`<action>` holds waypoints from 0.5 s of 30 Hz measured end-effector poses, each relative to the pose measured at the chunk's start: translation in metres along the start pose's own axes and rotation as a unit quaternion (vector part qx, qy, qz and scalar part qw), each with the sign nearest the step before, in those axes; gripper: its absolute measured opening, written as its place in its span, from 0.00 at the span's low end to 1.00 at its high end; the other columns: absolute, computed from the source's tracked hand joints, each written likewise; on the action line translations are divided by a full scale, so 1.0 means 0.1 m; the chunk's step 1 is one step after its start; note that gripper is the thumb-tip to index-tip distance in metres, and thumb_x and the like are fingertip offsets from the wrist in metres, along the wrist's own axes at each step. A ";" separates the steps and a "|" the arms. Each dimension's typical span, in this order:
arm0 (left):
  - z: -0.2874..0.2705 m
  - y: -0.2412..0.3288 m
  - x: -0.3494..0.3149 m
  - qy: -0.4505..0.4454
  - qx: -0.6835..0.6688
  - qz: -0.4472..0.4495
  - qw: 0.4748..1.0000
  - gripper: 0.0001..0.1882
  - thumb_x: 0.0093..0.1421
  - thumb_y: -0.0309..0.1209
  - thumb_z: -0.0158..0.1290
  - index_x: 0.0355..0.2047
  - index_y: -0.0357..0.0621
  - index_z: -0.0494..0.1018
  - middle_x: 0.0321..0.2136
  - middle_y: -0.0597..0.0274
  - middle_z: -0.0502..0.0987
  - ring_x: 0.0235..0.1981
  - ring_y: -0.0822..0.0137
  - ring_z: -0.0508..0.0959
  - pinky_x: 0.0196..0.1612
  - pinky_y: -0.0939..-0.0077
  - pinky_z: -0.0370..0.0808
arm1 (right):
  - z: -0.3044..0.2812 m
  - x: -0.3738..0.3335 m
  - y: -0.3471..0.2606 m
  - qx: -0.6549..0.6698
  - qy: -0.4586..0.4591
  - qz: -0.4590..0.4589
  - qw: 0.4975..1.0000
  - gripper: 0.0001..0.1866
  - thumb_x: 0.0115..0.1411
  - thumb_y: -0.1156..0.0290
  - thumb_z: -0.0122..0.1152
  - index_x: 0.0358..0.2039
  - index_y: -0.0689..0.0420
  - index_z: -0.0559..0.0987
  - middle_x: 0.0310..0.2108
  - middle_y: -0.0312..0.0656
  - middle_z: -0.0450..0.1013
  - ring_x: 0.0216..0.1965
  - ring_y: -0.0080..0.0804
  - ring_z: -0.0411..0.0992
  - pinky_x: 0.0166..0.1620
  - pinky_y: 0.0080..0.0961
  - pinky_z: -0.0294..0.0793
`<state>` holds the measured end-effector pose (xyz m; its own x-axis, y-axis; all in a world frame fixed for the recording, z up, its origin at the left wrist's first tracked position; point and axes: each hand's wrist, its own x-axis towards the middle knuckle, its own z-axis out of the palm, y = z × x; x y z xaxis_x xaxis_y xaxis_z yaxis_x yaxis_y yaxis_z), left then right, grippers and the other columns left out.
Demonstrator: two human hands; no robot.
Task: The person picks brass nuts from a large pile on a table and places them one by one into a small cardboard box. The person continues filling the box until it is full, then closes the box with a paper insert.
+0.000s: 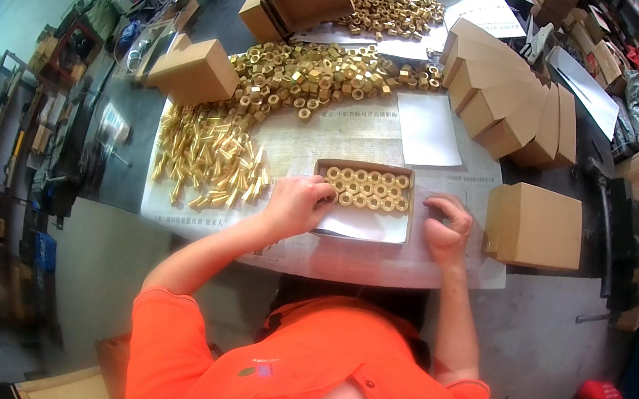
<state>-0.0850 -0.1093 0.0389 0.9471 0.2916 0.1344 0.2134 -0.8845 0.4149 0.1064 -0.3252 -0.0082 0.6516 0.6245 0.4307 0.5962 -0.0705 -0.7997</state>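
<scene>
An open cardboard box (pixel 405 227) sits on newspaper in front of me, holding rows of brass hex nuts (pixel 369 190) in its far part. White paper (pixel 361 224) shows in its near part. My left hand (pixel 298 205) reaches over the box's left wall, its fingertips pinched beside the leftmost nuts. Whatever those fingertips hold, if anything, is hidden. Just outside the right wall is my right hand (pixel 450 229), its fingers curled inward. The inside of that hand is hidden, so I cannot tell whether it holds anything.
Loose brass nuts (pixel 297 72) spread behind the box, with slender brass fittings (pixel 214 155) heaped at left. A further pile of nuts (pixel 390 4) lies at the back beside a tipped carton (pixel 308 0). Cardboard boxes (pixel 508 96) and white paper (pixel 429 129) are at right.
</scene>
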 end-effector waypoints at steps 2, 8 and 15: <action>0.02 -0.02 -0.01 0.004 -0.007 0.010 1.000 0.07 0.49 0.32 0.58 0.29 0.45 0.77 0.26 0.59 0.76 0.28 0.54 0.77 0.31 0.63 0.74 | 0.00 0.00 0.02 -0.007 -0.001 -0.011 1.000 0.12 0.39 0.77 0.51 0.27 0.63 0.77 0.31 0.48 0.75 0.34 0.43 0.73 0.39 0.28 0.72; -0.19 -0.11 0.06 -0.069 -0.109 0.007 0.992 0.12 0.52 0.32 0.59 0.37 0.42 0.76 0.30 0.59 0.79 0.28 0.64 0.78 0.31 0.69 0.74 | 0.03 -0.03 0.07 -0.001 0.003 0.031 1.000 0.13 0.38 0.77 0.51 0.27 0.63 0.78 0.31 0.48 0.75 0.35 0.41 0.74 0.41 0.27 0.72; -0.46 -0.76 0.59 0.116 -0.045 -0.078 0.989 0.10 0.53 0.29 0.58 0.34 0.38 0.78 0.27 0.56 0.80 0.24 0.71 0.78 0.29 0.77 0.73 | 0.02 -0.01 0.04 0.015 -0.005 0.023 1.000 0.13 0.38 0.77 0.51 0.27 0.63 0.78 0.31 0.47 0.75 0.34 0.40 0.74 0.41 0.26 0.72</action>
<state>-0.0568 -0.0083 0.0570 0.8214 0.5074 0.2604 0.3208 -0.7886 0.5246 0.1072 -0.3245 -0.0124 0.6736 0.6284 0.3891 0.5515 -0.0768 -0.8306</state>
